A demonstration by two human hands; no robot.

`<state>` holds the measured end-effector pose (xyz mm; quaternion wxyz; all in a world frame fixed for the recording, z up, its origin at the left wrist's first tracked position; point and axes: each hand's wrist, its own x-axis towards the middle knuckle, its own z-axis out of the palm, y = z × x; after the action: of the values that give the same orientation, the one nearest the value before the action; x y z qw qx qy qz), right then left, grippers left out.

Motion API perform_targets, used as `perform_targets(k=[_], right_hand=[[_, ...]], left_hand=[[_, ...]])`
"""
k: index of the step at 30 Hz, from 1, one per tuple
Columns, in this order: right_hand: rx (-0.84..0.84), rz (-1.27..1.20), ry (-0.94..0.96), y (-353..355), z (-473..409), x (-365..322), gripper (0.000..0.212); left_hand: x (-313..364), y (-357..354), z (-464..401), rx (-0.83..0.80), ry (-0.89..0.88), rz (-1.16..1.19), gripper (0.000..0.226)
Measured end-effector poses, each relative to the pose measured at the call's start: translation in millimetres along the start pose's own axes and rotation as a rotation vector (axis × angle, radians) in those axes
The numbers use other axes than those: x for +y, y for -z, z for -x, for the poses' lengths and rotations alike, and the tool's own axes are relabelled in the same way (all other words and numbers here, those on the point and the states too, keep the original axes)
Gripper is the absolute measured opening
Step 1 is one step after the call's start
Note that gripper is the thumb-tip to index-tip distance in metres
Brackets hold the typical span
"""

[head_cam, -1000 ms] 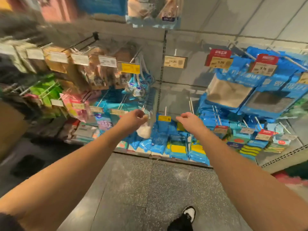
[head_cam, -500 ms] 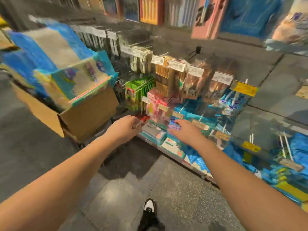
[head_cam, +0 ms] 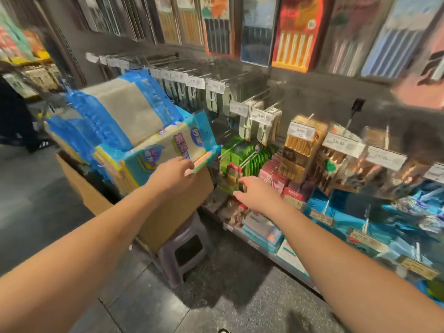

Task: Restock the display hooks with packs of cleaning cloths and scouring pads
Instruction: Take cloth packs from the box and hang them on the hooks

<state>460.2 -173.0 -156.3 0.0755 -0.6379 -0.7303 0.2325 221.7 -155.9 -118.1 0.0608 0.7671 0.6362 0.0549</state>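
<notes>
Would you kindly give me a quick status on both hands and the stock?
Left hand on the front cloth pack in the cardboard box, grip unclear. Right hand open, reaching toward it. Nothing blocking.

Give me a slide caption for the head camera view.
Left hand reaches cloth packs in a cardboard box; right hand hovers open beside display hooks.

You have one cardboard box (head_cam: 165,213) in front of you, on one grey plastic stool (head_cam: 185,248). Two hands show: your left hand (head_cam: 173,175) and your right hand (head_cam: 258,194). One shoe tip (head_cam: 223,330) shows at the bottom edge. The packs in the box and the hanging goods are too blurred and overlapped to count.
</notes>
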Motion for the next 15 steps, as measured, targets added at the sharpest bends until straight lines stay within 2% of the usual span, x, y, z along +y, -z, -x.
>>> perform_targets(k=[5,8,11,13,15], right_hand=[[-0.017,0.022,0.025,3,-67,-61,0.059],[0.014,0.004,0.046,2,-107,-104,0.058],[0.068,-0.110,0.037,2,-144,-155,0.048],[0.104,-0.178,-0.004,-4,-171,-187,0.039],[0.129,-0.256,-0.073,-14,-197,-216,0.036]], left_hand=[[-72,25,-49,0.081,0.021,0.003,0.031],[-125,46,-82,0.253,0.050,0.018,0.031],[-180,79,-125,0.437,0.087,-0.010,0.036],[-215,103,-159,0.448,0.138,-0.062,0.048],[-244,119,-191,0.361,0.184,-0.084,0.059]])
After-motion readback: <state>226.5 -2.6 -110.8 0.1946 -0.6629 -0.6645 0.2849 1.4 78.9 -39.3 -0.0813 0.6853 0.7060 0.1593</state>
